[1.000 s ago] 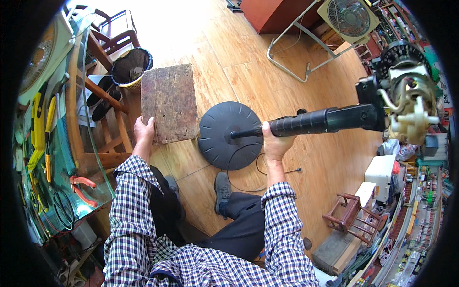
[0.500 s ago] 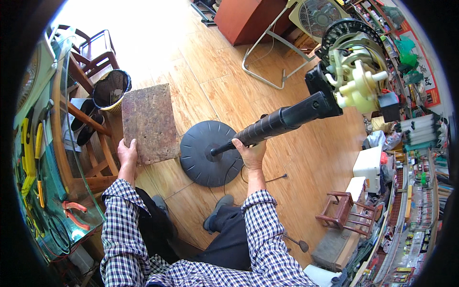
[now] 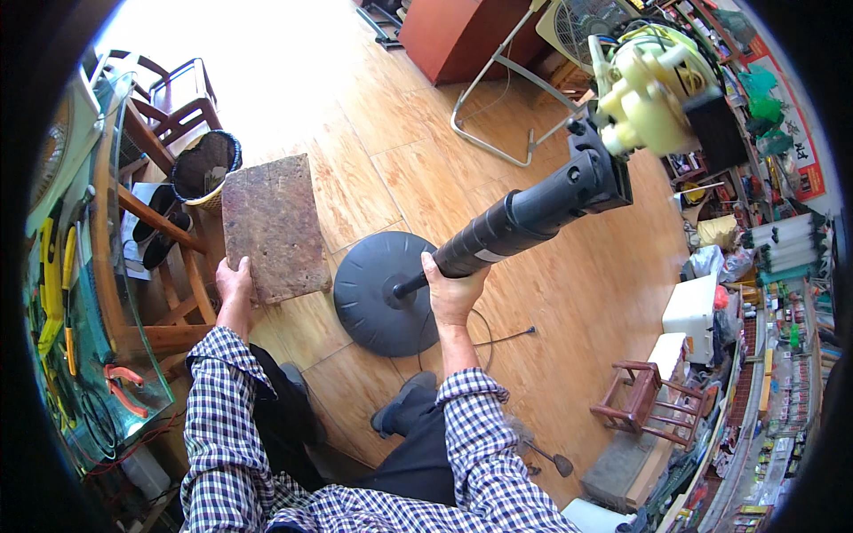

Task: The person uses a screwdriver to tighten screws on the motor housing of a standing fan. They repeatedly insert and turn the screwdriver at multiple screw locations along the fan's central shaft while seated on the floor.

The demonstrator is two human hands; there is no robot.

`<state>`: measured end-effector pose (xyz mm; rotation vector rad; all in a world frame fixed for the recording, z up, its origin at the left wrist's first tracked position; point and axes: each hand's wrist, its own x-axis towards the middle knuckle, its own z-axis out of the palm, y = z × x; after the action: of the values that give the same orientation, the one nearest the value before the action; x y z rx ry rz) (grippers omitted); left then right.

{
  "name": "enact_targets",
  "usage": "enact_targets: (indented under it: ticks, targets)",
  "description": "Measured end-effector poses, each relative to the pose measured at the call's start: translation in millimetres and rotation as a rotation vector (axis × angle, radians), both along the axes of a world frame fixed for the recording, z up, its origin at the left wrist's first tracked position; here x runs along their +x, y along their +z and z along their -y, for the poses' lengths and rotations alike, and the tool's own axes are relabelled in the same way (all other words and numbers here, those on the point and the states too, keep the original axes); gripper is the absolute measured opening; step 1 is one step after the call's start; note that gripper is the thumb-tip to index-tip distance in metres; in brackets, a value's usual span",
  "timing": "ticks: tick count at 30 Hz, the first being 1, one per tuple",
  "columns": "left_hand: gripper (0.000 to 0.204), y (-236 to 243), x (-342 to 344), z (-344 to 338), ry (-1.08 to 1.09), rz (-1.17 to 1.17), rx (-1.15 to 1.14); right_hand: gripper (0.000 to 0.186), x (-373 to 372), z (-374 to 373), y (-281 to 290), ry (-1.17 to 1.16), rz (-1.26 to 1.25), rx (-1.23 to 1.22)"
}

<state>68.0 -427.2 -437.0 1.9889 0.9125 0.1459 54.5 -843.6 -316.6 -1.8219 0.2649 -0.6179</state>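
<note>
My left hand (image 3: 235, 289) grips the near left edge of a worn wooden board (image 3: 275, 231), thumb on top. My right hand (image 3: 455, 293) is wrapped round the lower part of a black fan pole (image 3: 502, 226). At its lower end the pole joins a round black base (image 3: 373, 302) on the floor. The pole leans up and to the right. On its top sits an uncovered fan motor (image 3: 653, 98) with pale yellow plastic parts. A thin black power cord (image 3: 493, 343) trails on the floor beside the base.
Left, a glass-topped bench (image 3: 151, 400) holds pliers (image 3: 124, 391) and other tools. A woven basket (image 3: 209, 169) stands beyond the board. A small wooden stool (image 3: 631, 395) and crowded shelves (image 3: 782, 373) line the right. A metal-framed stand (image 3: 489, 147) and red cabinet (image 3: 458, 40) are farther off.
My right hand has turned the fan pole, so the motor head faces differently and sits a little closer. The hand has shifted slightly left and nearer. My left hand stays on the board.
</note>
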Motion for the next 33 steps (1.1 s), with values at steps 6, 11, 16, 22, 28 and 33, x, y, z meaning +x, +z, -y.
enact_targets:
  ticks: [6,11,16,22,28,33]
  targets:
    - [0.061,-17.1,1.1,-14.5,-0.045,0.05,0.055,0.087,-4.9,16.7,6.8,-0.383,0.072,-0.208]
    - [0.051,-21.4,2.9,-17.4,-0.07,0.104,-0.023,0.085,-16.1,54.1,7.6,-0.481,0.139,-0.266]
    - [0.062,-29.1,11.9,-19.4,0.015,-0.096,0.27,0.079,-25.7,74.7,6.8,-0.339,0.165,-0.157]
    - [0.062,-9.8,27.8,45.4,-0.198,0.107,0.887,0.071,-15.5,57.5,17.0,-0.331,0.141,-0.088]
    - [0.058,12.1,38.7,95.1,-0.267,-0.038,1.022,0.065,-5.6,61.9,24.0,-0.341,0.159,0.036]
    - [0.06,24.5,33.1,101.5,-0.285,-0.225,1.089,0.058,7.5,66.8,36.8,-0.367,0.213,0.109]
